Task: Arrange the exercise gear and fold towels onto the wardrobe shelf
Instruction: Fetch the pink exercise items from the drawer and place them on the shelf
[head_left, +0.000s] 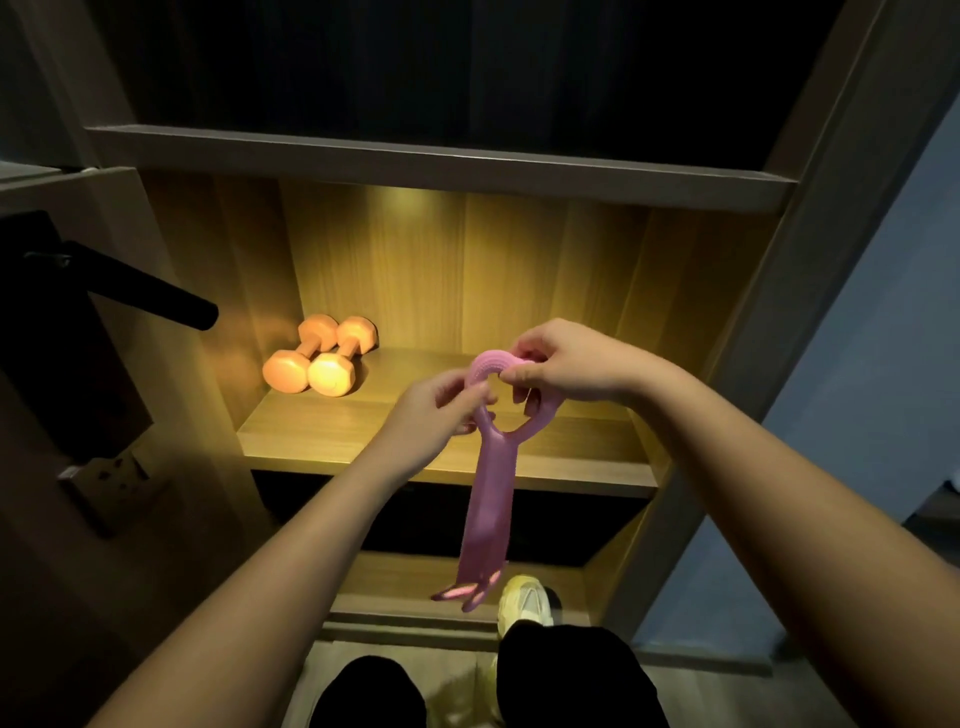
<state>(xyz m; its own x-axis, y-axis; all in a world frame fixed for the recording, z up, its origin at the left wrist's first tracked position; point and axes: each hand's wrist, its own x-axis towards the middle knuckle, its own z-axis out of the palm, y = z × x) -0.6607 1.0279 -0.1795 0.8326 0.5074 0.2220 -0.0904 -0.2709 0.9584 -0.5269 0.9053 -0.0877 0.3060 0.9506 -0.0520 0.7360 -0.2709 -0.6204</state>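
Observation:
A pink rubber resistance band (488, 499) hangs in front of the lit wardrobe shelf (332, 431). Its top loop handle is held up between both hands and its lower end dangles near my foot. My left hand (441, 410) pinches the left side of the loop. My right hand (561, 364) grips the top right of the loop with curled fingers. Two orange dumbbells (319, 356) lie side by side at the back left of the shelf.
A dark door with a black lever handle (150, 291) juts in from the left. The wardrobe's upper shelf board (441, 161) runs above the lit compartment, a lower shelf (415, 577) lies below. My pale shoe (524, 597) stands at the wardrobe base.

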